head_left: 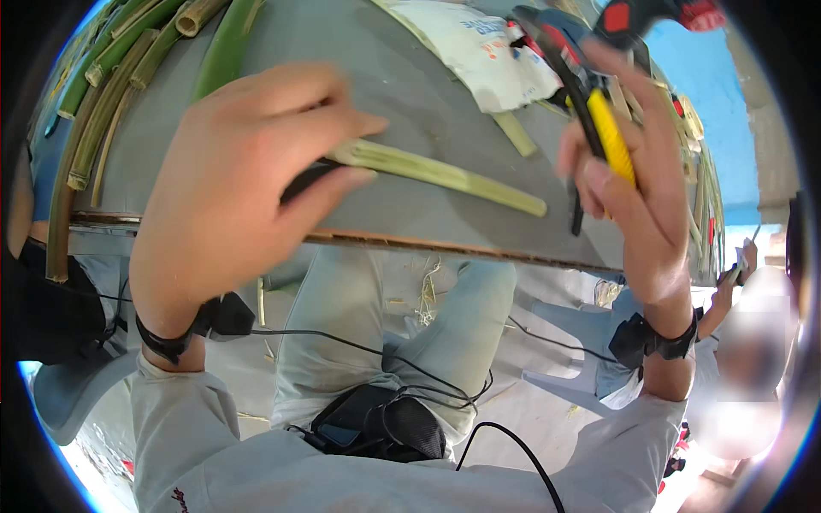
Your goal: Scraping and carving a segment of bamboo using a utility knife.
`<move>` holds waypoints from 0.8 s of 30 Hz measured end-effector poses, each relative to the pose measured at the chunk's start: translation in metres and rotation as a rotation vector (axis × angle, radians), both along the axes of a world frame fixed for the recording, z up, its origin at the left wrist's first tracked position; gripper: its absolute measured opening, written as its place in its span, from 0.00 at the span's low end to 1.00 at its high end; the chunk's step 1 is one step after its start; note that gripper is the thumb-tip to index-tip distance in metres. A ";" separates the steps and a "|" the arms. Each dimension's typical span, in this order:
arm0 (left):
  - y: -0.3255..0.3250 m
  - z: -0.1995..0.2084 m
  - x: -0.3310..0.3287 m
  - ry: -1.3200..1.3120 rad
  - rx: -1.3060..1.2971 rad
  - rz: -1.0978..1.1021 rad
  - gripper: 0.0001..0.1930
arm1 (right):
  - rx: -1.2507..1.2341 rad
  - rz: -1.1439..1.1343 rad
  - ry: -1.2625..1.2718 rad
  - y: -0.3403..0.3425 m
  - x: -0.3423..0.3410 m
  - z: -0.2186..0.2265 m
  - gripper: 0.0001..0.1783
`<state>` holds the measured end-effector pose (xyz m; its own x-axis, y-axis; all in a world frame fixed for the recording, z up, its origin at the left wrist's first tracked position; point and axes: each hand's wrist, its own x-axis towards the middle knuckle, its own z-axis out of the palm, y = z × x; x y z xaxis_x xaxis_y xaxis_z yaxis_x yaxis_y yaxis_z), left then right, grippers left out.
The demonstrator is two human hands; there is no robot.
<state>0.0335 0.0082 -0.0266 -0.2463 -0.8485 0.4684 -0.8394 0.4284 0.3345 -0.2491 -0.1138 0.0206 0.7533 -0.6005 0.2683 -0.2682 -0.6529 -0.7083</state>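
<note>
A pale green bamboo strip (453,178) slants over the grey tabletop (410,94) toward its near edge. Around its left end are the thumb and fingers of my left hand (248,162), slightly blurred. Under that palm shows something dark (304,181) that I cannot make out. To the right, above the table, my right hand (637,175) grips a yellow-and-black handled tool (609,137), a dark narrow part pointing down below the fingers. Blur and fingers hide its exact kind. The tool is apart from the strip.
Green bamboo lengths (120,85) lie at the far left. A white printed bag (479,51) and a red-and-black power tool (629,21) are at the back right. Cables (368,349) cross my lap. Another person's hand (746,261) shows at the right, near a light-blue stool (564,333).
</note>
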 end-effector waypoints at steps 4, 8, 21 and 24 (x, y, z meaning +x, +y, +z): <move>-0.004 0.001 0.002 0.011 0.013 -0.034 0.18 | -0.079 0.088 -0.238 -0.028 0.034 -0.013 0.31; -0.002 0.005 0.003 -0.004 0.048 -0.021 0.17 | 0.041 0.197 -0.386 -0.050 0.038 -0.012 0.30; -0.002 0.002 0.001 0.067 -0.020 -0.018 0.17 | 0.183 0.030 -0.210 -0.033 0.004 0.000 0.41; -0.002 0.001 -0.001 0.049 -0.023 -0.041 0.18 | 0.316 0.190 -0.169 -0.027 0.007 0.005 0.39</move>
